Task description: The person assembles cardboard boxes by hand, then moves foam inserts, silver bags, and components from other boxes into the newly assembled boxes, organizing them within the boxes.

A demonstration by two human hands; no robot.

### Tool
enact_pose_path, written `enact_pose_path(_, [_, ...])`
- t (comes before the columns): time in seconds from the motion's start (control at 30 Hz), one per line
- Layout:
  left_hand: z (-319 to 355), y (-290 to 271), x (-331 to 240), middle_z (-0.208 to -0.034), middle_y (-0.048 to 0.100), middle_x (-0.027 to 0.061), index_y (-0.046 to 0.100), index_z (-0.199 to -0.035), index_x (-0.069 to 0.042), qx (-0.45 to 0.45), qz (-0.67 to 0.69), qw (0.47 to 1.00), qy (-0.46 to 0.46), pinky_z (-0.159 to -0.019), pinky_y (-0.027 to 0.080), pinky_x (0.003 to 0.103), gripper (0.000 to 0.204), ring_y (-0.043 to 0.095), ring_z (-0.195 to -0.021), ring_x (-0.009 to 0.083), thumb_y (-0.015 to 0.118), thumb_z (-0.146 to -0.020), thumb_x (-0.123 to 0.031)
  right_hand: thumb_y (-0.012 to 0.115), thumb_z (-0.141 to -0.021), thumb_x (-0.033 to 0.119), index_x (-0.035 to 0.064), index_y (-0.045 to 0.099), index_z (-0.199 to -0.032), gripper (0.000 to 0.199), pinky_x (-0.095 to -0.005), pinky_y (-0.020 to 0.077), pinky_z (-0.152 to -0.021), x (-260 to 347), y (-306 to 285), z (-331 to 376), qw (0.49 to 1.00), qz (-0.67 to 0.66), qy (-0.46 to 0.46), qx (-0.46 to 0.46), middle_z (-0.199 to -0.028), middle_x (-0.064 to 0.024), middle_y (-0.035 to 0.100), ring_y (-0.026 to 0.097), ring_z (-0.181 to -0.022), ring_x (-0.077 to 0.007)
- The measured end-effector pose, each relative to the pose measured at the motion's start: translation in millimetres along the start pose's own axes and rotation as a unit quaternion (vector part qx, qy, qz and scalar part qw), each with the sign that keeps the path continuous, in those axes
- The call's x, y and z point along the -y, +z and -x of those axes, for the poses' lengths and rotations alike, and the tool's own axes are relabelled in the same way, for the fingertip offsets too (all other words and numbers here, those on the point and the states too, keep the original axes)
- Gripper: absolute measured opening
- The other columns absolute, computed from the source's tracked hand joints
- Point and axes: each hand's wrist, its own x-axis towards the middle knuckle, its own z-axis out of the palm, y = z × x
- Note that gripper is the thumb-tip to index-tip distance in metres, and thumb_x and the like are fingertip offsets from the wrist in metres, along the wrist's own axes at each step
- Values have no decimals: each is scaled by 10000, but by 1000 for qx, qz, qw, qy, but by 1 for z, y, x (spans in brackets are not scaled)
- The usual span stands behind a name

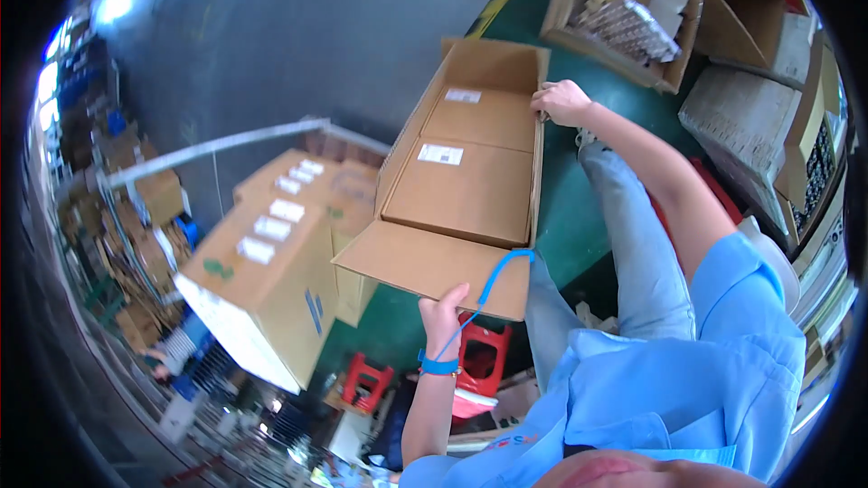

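A long, open cardboard box (497, 61) is tilted in front of me, held between my two hands. Two smaller closed cartons lie inside it end to end: a far carton (488, 122) and a near carton (470, 194), each with a white label. With the thumb on top, my left hand (441, 316) pinches the edge of the box's near flap (411, 262), which is folded outward. My right hand (562, 103) grips the rim at the far right corner. A blue wrist strap (438, 365) is on my left wrist, and its blue cord (493, 278) lies over the flap.
At left stands a big stacked carton block (262, 253) with white labels, beside a metal rail (226, 137). Red stools (484, 354) are below the box. An open carton of packing pieces (633, 18) sits at upper right, near grey crates (737, 117). Another person (172, 352) is at far left.
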Motion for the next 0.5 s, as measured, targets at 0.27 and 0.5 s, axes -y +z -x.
enact_pose_path(0.27, [-96, 204, -171, -768, 592, 82, 610, -756, 17, 53, 17, 994, 93, -707, 505, 315, 82, 578, -709, 172, 633, -713, -49, 524, -841, 80, 92, 493, -1239, 399, -298, 476, -756, 21, 16, 109, 724, -547, 380, -180, -973, -107, 635, 605, -873, -180])
enact_pose_path(0.5, [-134, 253, -222, -931, 569, 219, 525, -795, 61, 115, 49, 992, -10, -855, 524, 446, 80, 581, -896, 336, 523, -808, -18, 617, -799, 217, 85, 440, -1281, 531, -311, 470, -569, 79, 8, 120, 607, -640, 464, -78, -781, -87, 625, 573, -610, -155])
